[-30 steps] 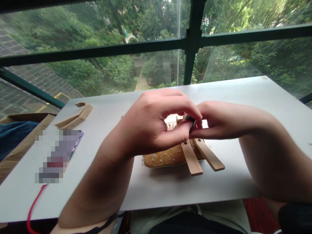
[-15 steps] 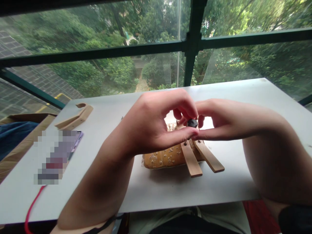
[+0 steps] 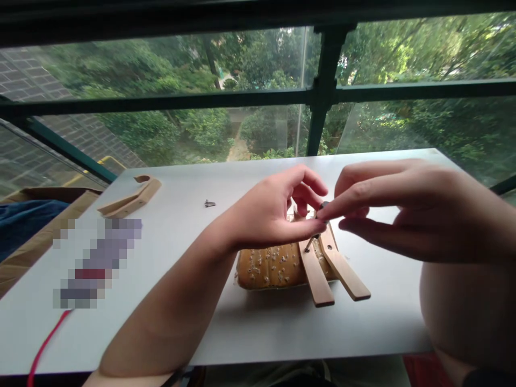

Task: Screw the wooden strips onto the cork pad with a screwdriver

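Note:
My left hand (image 3: 278, 215) and my right hand (image 3: 395, 209) meet above a tan speckled cushion-like piece (image 3: 270, 266) on the white table (image 3: 258, 333). Two wooden slats (image 3: 328, 269) lean against the cushion's right end. Thumb and forefinger of both hands pinch a small dark part (image 3: 322, 210) just above the slats' upper ends. A thin screw shaft (image 3: 309, 244) points down toward the slats. What the part is exactly is mostly hidden by my fingertips.
A loose screw (image 3: 209, 203) lies on the table left of my hands. A wooden piece with a round hole (image 3: 131, 198) rests at the far left, with a blurred flat object (image 3: 94, 255) and a red cord (image 3: 44, 344) nearer. A glass window stands beyond the table's far edge.
The view tilted up slightly. My hands sank toward the slats and spread a little; the left fingers loosened, and the dark part sits between the fingertips lower down.

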A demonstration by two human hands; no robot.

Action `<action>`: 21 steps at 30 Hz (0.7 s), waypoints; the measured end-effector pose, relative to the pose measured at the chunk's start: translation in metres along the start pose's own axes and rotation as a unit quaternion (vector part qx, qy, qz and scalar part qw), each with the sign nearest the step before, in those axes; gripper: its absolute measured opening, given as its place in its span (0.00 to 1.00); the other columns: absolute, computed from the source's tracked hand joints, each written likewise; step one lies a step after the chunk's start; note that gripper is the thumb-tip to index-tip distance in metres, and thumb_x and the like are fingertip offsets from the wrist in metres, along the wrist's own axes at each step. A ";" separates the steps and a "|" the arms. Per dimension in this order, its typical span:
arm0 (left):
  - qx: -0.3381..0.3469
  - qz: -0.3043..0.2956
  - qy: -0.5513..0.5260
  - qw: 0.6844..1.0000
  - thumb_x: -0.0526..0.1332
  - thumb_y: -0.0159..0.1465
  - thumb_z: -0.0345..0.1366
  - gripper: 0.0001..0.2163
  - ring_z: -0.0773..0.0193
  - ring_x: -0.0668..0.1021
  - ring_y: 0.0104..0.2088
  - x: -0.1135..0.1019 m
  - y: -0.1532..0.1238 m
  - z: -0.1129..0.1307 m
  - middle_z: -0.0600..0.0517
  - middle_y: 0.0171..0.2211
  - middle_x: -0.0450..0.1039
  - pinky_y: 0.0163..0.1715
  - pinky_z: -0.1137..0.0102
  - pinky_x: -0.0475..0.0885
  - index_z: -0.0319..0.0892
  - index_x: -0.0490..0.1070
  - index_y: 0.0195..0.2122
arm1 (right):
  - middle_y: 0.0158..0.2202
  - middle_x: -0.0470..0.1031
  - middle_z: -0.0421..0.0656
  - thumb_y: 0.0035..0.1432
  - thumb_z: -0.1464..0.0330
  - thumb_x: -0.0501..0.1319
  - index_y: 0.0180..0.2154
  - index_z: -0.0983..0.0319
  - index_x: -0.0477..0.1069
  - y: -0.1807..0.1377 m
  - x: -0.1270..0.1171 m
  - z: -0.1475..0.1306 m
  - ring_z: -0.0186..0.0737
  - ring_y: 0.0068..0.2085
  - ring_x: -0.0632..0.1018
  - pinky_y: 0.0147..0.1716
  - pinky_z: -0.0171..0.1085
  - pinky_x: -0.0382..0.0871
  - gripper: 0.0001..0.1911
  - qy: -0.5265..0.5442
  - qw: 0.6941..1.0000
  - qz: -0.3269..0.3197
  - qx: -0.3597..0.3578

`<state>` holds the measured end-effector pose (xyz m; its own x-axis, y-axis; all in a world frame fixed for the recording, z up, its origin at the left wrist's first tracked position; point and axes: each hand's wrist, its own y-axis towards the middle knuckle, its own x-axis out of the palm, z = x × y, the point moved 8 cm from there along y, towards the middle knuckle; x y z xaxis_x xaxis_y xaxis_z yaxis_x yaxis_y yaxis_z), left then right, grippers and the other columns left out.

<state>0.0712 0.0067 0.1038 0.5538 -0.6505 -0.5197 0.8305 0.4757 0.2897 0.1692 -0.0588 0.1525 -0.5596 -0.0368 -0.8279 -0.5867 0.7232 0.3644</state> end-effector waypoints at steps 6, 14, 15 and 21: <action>-0.006 -0.017 -0.020 1.000 0.67 0.59 0.36 0.11 0.70 0.74 0.31 0.001 0.002 -0.006 0.52 0.32 0.73 0.29 0.74 0.70 0.40 0.69 0.40 | 0.36 0.73 0.42 0.58 0.74 0.62 0.41 0.59 0.77 0.002 0.006 0.005 0.33 0.34 0.73 0.32 0.32 0.67 0.10 -0.017 1.000 -0.001 -0.002; -0.019 -0.051 0.059 0.997 0.68 0.57 0.40 0.11 0.69 0.74 0.32 0.003 0.000 -0.006 0.55 0.31 0.74 0.31 0.73 0.69 0.41 0.71 0.36 | 0.39 0.75 0.43 0.57 0.75 0.61 0.43 0.59 0.77 0.002 0.009 0.009 0.35 0.36 0.75 0.34 0.34 0.68 0.12 -0.019 1.000 -0.006 0.014; -0.023 -0.061 0.072 0.995 0.69 0.56 0.41 0.12 0.68 0.75 0.33 0.005 0.000 -0.007 0.55 0.32 0.75 0.32 0.73 0.69 0.41 0.71 0.37 | 0.39 0.75 0.44 0.57 0.75 0.61 0.42 0.59 0.77 0.002 0.009 0.010 0.36 0.36 0.75 0.35 0.34 0.68 0.12 -0.019 1.000 -0.004 0.018; -0.034 -0.090 0.085 0.992 0.68 0.57 0.48 0.16 0.65 0.76 0.36 0.010 0.001 -0.008 0.53 0.34 0.76 0.34 0.70 0.69 0.42 0.72 0.38 | 0.35 0.77 0.43 0.60 0.69 0.61 0.40 0.60 0.75 0.004 0.013 0.016 0.36 0.33 0.75 0.32 0.36 0.67 0.07 -0.015 0.998 -0.029 0.045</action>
<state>0.0769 0.0050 0.0926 0.3750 -0.6212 -0.6881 0.9056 0.4041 0.1287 0.1689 -0.0457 0.1359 -0.5077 -0.0620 -0.8593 -0.5624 0.7794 0.2761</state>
